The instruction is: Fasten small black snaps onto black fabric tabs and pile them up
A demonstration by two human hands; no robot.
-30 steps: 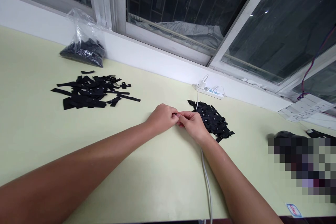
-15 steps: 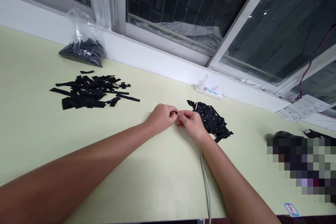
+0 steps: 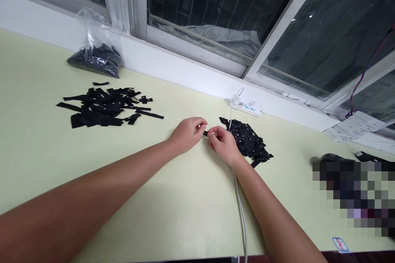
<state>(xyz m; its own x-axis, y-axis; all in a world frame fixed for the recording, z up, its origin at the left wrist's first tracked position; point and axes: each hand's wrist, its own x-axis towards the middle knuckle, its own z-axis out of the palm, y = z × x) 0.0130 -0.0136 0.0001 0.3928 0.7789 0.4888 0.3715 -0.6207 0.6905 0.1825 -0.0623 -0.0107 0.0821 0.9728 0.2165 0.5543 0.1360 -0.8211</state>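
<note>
Where hands meet, label (image 3: 205, 133) between fingertips

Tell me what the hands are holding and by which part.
A small black label, pinched at its right end by the right hand; the left hand has opened beside it.

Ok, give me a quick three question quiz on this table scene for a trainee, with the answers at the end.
1. True or false: the right hand pinches a small black label beside the left hand.
2. Which lies just past the right hand? A) the spread pile of black strips B) the compact heap of black labels C) the clear plastic bag
3. What runs along the table under the right forearm toward the power strip?

Key: 1 true. 2 B. 3 a white cable.
</note>
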